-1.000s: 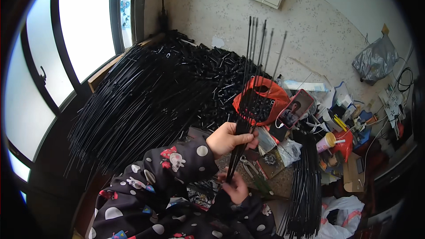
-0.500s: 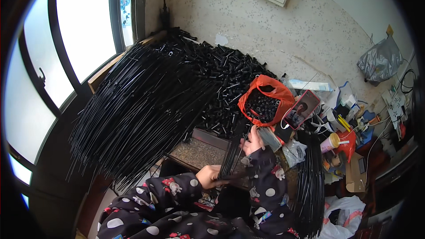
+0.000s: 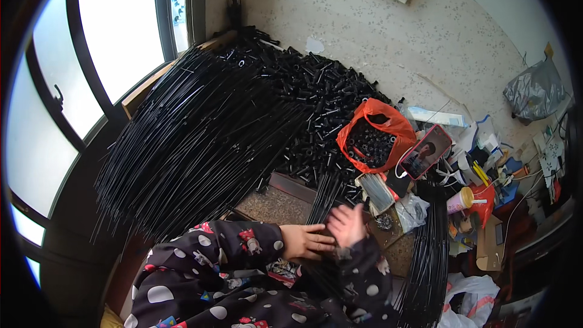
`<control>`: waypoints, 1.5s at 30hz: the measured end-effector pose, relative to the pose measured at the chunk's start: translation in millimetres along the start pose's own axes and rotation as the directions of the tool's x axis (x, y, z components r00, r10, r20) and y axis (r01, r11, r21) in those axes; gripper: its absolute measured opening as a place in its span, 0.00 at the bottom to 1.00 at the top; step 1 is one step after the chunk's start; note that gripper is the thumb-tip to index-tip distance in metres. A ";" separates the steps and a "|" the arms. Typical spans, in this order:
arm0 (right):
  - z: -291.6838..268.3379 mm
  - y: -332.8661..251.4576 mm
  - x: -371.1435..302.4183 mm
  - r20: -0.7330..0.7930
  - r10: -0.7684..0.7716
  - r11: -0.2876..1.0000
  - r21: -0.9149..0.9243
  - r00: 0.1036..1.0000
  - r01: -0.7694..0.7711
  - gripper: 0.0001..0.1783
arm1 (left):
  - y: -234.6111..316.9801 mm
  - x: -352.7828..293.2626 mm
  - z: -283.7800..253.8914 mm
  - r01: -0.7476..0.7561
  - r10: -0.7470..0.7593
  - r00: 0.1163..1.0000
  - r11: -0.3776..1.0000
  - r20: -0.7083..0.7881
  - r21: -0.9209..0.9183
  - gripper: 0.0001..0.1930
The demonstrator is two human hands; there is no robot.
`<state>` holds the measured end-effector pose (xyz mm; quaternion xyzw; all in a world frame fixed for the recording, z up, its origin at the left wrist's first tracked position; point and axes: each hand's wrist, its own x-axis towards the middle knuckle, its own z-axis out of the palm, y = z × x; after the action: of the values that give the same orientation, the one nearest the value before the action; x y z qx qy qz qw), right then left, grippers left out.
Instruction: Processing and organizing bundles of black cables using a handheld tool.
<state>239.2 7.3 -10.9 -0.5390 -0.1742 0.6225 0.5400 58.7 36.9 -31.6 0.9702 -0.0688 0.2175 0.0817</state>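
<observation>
Thin black rods (image 3: 328,193) lie in a bundle on a speckled brown board (image 3: 273,205), their lower part covered by my hands. Across the bundle, my left hand (image 3: 305,242) has its fingers stretched out flat. My right hand (image 3: 347,225) is at its right side, palm turned inward and fingers apart, gripping nothing. The two hands' fingers nearly meet. Beyond the bundle's far end is a heap of short black tubular parts (image 3: 319,82). A large fan of black rods (image 3: 194,140) lies to the left.
An orange-red bag (image 3: 401,124) holds small dark rings. Beside it are a propped phone (image 3: 427,150), a clear box of thin pieces (image 3: 376,193) and a cup with a straw (image 3: 460,200). More black rods (image 3: 428,249) hang at the right, near a white plastic bag (image 3: 470,297).
My left hand has gone from a closed grip low on the bundle to flat, stretched fingers. My right hand has moved down toward it. The view has shifted slightly.
</observation>
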 end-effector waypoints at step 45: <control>60.1 -77.2 -109.8 0.842 -0.363 0.123 -0.382 0.400 0.916 0.14 | 11.7 22.3 -69.9 0.317 -0.371 0.925 0.625 0.086 -0.713 0.13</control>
<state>206.9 -37.7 125.3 -0.3646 -0.8223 0.2545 0.3551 48.0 36.5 42.0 0.8477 0.0417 0.1873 0.4945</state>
